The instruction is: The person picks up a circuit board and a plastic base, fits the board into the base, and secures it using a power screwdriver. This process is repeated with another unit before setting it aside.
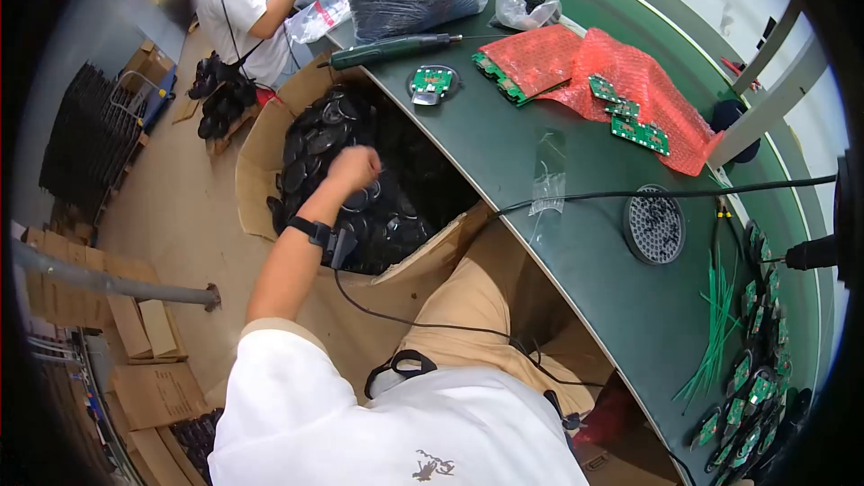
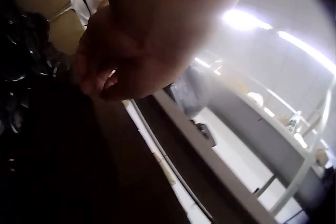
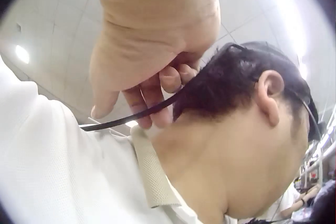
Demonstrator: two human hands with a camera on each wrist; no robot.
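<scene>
My left hand (image 1: 355, 166) hangs over a cardboard carton (image 1: 256, 184) of black round plastic parts (image 1: 315, 139), its fingers loosely curled. Nothing shows between the dark thumb and fingers in the left wrist view. Behind the person's neck, my right hand (image 3: 152, 56) has its fingers bent around a thin black cable (image 3: 131, 118), which runs from the head down over the white shirt's back. The head view does not show the right hand. On the bench near the carton lie a green electric screwdriver (image 1: 382, 51) and one round part with a green circuit board (image 1: 433, 81).
The green bench (image 1: 576, 261) holds red bubble wrap (image 1: 612, 63) with circuit boards, a round dish (image 1: 654, 225) of small dark pieces, green zip ties (image 1: 715, 324) and several board assemblies (image 1: 756, 387). A black cord (image 1: 666, 193) crosses it. Another person (image 1: 238, 9) works beyond the carton.
</scene>
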